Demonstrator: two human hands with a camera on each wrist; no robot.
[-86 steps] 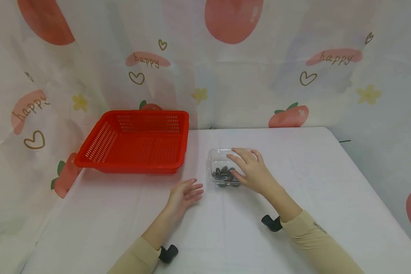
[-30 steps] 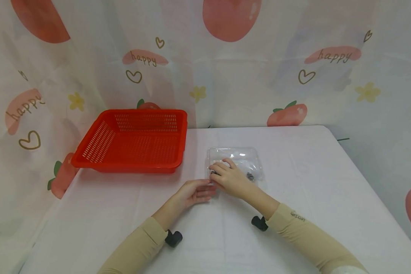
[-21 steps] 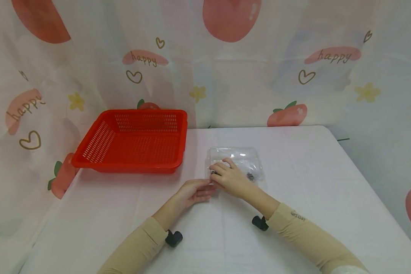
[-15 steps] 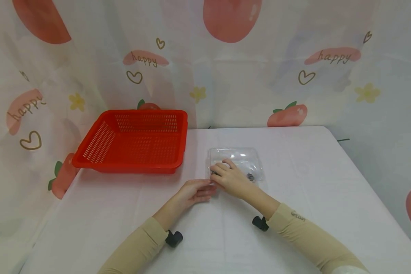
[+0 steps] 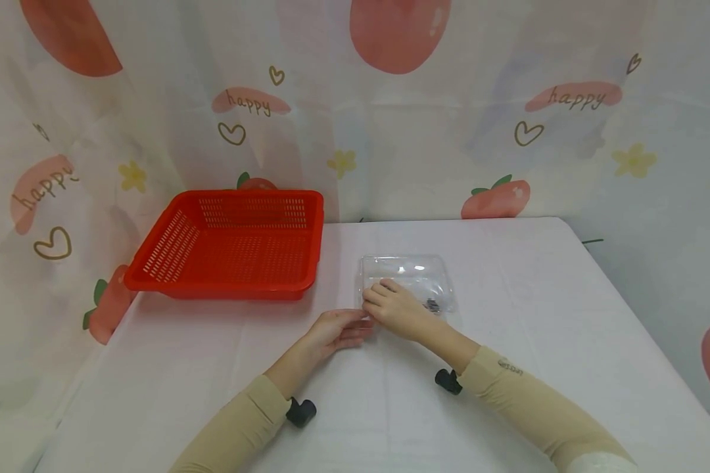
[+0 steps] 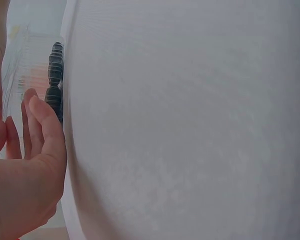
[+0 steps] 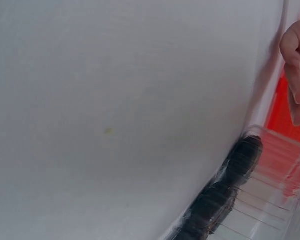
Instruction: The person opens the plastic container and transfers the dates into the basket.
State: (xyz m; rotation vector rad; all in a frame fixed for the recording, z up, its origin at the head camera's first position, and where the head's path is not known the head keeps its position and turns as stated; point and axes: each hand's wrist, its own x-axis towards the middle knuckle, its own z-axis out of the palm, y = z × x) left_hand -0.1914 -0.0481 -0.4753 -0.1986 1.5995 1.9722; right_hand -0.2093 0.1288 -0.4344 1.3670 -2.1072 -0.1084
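A clear plastic clamshell box (image 5: 423, 272) sits on the white table, with several dark oval pieces (image 7: 245, 155) along its bottom. In the head view most of these are hidden by my right hand (image 5: 399, 312). Its curled fingers grip the box's front left corner from above. My left hand (image 5: 331, 334) meets that same corner, its thumb and index fingertips at the rim, close beside the right fingertips. Its other fingers lie against the front side, near the dark pieces (image 6: 55, 65) in the left wrist view.
A red plastic basket (image 5: 231, 256) with slotted walls stands at the back left of the white-covered table (image 5: 509, 276). A white curtain (image 5: 438, 131) printed with fruit and hearts hangs behind and beside the table. Each wrist carries a small black camera (image 5: 300, 412).
Both hands have come together at the box's front left corner since the earliest frame. Over the last half second the right hand's raised finger has lowered; the left hand has stayed put.
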